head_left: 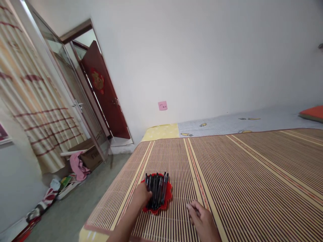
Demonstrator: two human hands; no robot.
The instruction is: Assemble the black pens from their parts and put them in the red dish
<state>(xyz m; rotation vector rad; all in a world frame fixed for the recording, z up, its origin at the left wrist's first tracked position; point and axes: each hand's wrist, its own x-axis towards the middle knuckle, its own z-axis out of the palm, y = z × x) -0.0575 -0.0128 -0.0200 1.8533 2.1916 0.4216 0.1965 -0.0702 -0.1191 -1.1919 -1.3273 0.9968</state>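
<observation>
A red dish (168, 195) with a scalloped rim rests on the striped mat. Several black pens (157, 191) lie side by side in it, their ends pointing away from me. My left hand (141, 194) is closed on the dish's left edge, the thumb reaching over the rim against the nearest pens; its other fingers are hidden. To the right of the dish, my right hand (200, 216) hovers over or rests on the mat with its fingers curled in. Nothing shows in it, and it is apart from the dish.
The striped mat (227, 181) covers a bed, whose left edge drops to the grey floor (98, 179). Beyond it lie a patterned sheet (217, 126) and an orange item (313, 112). A pink note (163, 105) is on the wall. At left are a red door (103, 90) and curtain (32, 90).
</observation>
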